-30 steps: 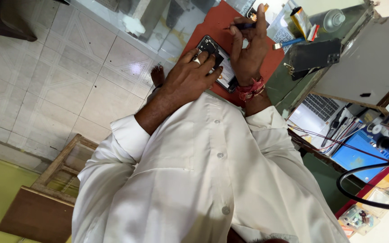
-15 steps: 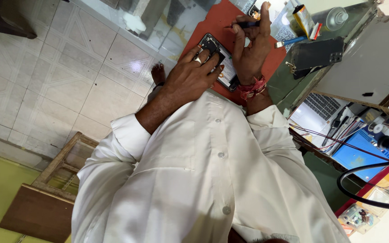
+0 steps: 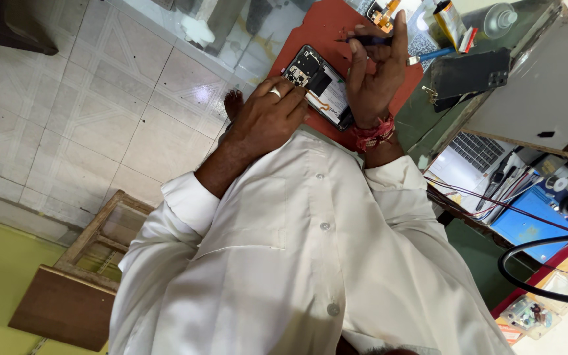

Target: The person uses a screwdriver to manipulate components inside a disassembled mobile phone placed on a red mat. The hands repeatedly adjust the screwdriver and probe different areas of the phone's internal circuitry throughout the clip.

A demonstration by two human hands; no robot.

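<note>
An opened phone [image 3: 317, 85] with its back off and inner parts showing lies on a red mat [image 3: 317, 26]. My left hand [image 3: 267, 121], with a ring on one finger, rests its fingertips on the phone's near edge and steadies it. My right hand [image 3: 376, 79], with red thread around the wrist, is raised just beside the phone and pinches a thin dark tool [image 3: 366, 41] between thumb and fingers. My white shirt fills the lower part of the view.
A black phone back cover [image 3: 471, 73], a blue-handled tool [image 3: 432, 56] and a bottle [image 3: 501, 16] lie past the mat. A laptop [image 3: 471, 154], a blue box [image 3: 527, 217] and a black cable [image 3: 527, 276] are at right. A wooden stool [image 3: 80, 276] stands on the tiled floor.
Both hands stay at the phone. My right hand has lifted slightly with the tool, and my left fingers have shifted a little on the phone's edge.
</note>
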